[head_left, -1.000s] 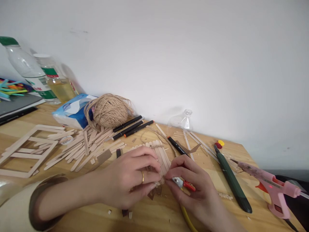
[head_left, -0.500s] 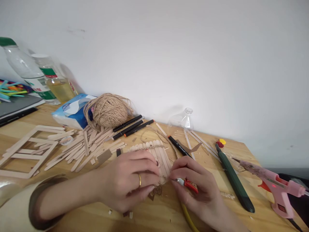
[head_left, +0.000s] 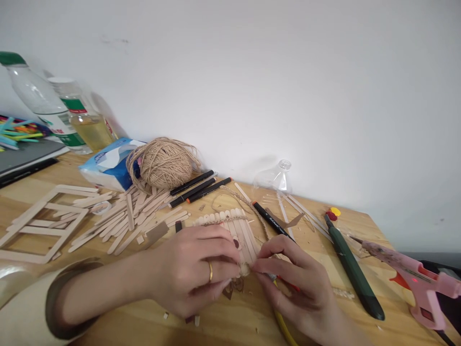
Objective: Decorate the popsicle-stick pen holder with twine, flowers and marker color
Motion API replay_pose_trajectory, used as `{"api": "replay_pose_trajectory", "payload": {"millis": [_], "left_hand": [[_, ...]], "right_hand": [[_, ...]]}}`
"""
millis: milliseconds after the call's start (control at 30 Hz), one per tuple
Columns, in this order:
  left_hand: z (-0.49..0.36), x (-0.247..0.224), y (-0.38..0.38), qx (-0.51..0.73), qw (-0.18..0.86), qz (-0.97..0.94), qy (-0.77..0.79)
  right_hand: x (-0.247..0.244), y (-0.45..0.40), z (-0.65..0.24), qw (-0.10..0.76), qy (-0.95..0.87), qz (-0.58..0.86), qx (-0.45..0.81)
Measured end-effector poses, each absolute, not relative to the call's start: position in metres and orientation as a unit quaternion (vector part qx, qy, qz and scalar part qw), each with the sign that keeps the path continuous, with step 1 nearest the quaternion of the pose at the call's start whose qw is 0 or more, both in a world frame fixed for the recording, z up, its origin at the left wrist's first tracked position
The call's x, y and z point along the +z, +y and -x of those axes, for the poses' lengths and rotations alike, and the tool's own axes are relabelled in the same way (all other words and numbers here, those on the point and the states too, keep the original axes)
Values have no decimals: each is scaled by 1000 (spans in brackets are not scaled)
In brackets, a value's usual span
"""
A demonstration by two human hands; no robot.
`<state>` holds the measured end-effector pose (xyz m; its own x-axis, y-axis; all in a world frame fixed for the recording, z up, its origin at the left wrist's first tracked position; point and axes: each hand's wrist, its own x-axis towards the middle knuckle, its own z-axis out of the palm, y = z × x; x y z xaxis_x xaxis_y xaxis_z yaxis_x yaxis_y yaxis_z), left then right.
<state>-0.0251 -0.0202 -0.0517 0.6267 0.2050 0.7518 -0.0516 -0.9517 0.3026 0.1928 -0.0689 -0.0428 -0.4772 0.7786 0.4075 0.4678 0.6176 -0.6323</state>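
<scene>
A small panel of craft sticks (head_left: 247,235) lies at the middle of the table, with braided twine (head_left: 219,220) across its upper part. My left hand (head_left: 201,271), with a ring on one finger, covers the panel's left side, its fingers closed on it. At the panel's lower right corner, my right hand (head_left: 295,276) pinches its fingertips together on the twine edge there. Beneath my right hand a red and yellow handled tool (head_left: 283,327) is mostly hidden.
Loose sticks (head_left: 133,211), a stick frame (head_left: 65,235), a twine ball (head_left: 165,163) and a tissue pack (head_left: 111,161) lie left. Black markers (head_left: 201,190) are behind. A green cutter (head_left: 355,269) and a pink glue gun (head_left: 414,274) lie right.
My right fingertips have shifted slightly left and closer together at the panel's corner, now covering more of the red tool. The whole view has shifted a little.
</scene>
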Motion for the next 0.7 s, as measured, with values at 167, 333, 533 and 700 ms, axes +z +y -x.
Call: {"api": "replay_pose_trajectory", "payload": {"millis": [167, 333, 533, 700], "left_hand": [[23, -48, -22, 433, 158, -885, 56], [24, -44, -21, 420, 145, -894, 54], [25, -44, -21, 399, 132, -906, 39], [23, -44, -22, 417, 133, -898, 40]], "right_hand": [[-43, -70, -193, 327, -818, 400, 254], [-41, -70, -191, 320, -804, 420, 274], [-43, -68, -187, 350, -799, 413, 262], [-42, -68, -185, 359, -795, 416, 257]]}}
